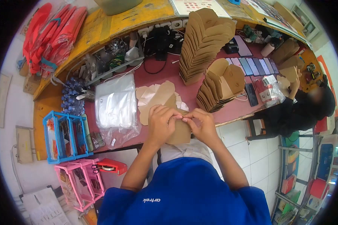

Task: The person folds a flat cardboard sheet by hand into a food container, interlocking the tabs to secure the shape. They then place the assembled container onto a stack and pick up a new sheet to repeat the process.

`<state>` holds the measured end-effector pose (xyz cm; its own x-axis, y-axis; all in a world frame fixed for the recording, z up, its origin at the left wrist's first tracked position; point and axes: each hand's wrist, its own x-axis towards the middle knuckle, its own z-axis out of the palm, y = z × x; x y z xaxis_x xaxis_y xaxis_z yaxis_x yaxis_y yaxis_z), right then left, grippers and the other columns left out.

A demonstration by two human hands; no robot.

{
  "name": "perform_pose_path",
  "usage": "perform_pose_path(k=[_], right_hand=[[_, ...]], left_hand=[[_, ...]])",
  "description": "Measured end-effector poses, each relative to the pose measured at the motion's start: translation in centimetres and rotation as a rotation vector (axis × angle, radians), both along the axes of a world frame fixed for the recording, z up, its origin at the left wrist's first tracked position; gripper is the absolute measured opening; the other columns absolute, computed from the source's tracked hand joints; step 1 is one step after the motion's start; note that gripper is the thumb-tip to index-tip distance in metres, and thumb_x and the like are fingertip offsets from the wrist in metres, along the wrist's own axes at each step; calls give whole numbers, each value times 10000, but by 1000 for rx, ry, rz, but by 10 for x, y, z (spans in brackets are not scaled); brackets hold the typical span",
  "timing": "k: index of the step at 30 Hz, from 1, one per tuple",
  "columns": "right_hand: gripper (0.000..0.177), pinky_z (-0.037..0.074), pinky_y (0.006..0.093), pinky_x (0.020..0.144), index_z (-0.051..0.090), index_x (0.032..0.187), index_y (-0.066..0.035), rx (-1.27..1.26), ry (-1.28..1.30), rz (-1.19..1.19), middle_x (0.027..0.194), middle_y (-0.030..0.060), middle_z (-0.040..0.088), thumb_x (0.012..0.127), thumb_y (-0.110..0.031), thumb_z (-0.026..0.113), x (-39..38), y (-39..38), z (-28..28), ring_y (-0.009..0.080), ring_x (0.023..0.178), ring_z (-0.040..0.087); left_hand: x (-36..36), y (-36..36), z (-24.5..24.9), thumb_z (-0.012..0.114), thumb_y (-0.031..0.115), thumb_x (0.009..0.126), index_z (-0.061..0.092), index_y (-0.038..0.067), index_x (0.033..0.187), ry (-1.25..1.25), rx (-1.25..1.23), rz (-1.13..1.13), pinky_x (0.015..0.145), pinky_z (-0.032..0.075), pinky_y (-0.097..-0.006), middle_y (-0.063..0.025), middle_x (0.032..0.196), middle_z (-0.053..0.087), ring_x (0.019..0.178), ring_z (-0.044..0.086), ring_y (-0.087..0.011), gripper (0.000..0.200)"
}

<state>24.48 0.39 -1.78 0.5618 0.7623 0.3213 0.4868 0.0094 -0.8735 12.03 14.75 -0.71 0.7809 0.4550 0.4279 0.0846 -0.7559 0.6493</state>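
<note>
Both hands meet at the upper edge of a brown cardboard piece [179,134] held over the table's front edge. My left hand [162,122] pinches that edge from the left, fingers curled. My right hand [200,123] pinches it from the right, its fingertips close to those of my left hand. Flat, unfolded cardboard sheets [154,95] lie just beyond my hands. A tall stack of nested brown boxes [199,48] rises behind them, and a shorter stack [218,88] stands to the right.
Clear plastic packaging [115,101] lies left of the sheets. Blue baskets [65,137] and a pink basket [80,180] are at the left. Several phones [253,66] lie at the back right. Another person [304,108] in dark clothing sits at the right, handling cardboard.
</note>
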Motion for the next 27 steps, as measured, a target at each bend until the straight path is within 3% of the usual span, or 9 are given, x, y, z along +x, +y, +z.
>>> perform_pose_path(k=[3, 10, 14, 17, 19, 20, 22, 25, 27], right_hand=[[82, 504, 396, 673, 751, 914, -1, 19, -68, -17, 805, 145, 685, 849, -37, 786, 2, 0, -1, 312, 753, 644], [134, 516, 375, 736, 749, 932, -1, 166, -210, -22, 868, 117, 719, 817, 60, 779, -7, -4, 8, 290, 800, 656], [185, 524, 370, 748, 756, 963, -6, 177, -251, -51, 889, 113, 720, 804, 87, 763, -15, -3, 11, 287, 822, 663], [223, 526, 368, 750, 757, 972, -11, 198, -302, -28, 899, 109, 720, 784, 111, 752, -14, -5, 7, 289, 832, 662], [248, 528, 370, 744, 758, 965, -17, 225, -347, -51, 898, 96, 712, 767, 129, 735, -15, -6, 12, 284, 834, 664], [248, 528, 370, 744, 758, 965, -17, 224, -344, -49, 898, 96, 712, 767, 129, 735, -14, -8, 14, 284, 834, 664], [243, 509, 371, 770, 769, 962, -47, 250, -438, -28, 900, 60, 704, 764, 95, 759, -10, -10, 17, 272, 864, 641], [241, 477, 386, 816, 783, 965, -85, 255, -570, 102, 895, 27, 690, 758, 37, 789, -6, -11, 27, 259, 897, 597], [239, 463, 394, 830, 788, 971, -102, 252, -575, 151, 883, 12, 686, 763, 14, 794, -7, -11, 26, 259, 909, 578]], left_hand=[[0, -6, 8, 710, 59, 832, 762, 106, 864, -47, 18, 18, 1020, 426, -473, -43, 848, 726, 913, 671, -258, 77], [-14, -6, 9, 760, 37, 787, 795, 169, 891, -108, 169, 54, 1088, 379, -486, 20, 876, 750, 1006, 680, -217, 172], [-19, -8, 11, 742, -26, 759, 792, 146, 879, -178, 248, 72, 1104, 384, -460, 7, 814, 741, 1018, 685, -226, 215], [-25, -6, 9, 755, 20, 834, 785, 133, 937, -227, 274, 12, 1094, 405, -443, -46, 922, 759, 1034, 683, -240, 156], [-31, -7, 11, 668, 145, 1014, 741, 85, 1132, -275, -24, 108, 1097, 418, -404, -107, 1148, 742, 1090, 672, -232, 151], [-37, 0, 6, 668, 145, 1014, 741, 85, 1132, -273, -25, 110, 1097, 418, -404, -107, 1148, 742, 1090, 672, -232, 151], [-52, 21, -13, 600, 275, 1086, 708, 10, 1191, -294, -813, 133, 1013, 480, -378, -130, 1185, 720, 1099, 657, -195, 305], [-55, 29, -15, 515, 352, 1126, 639, -20, 1321, -26, -1096, -67, 1007, 490, -372, -94, 1245, 701, 1137, 632, -184, 438], [-48, 21, -2, 569, 260, 1107, 569, -7, 1423, -57, -1156, -38, 994, 514, -360, -81, 1292, 683, 1170, 638, -179, 413]])
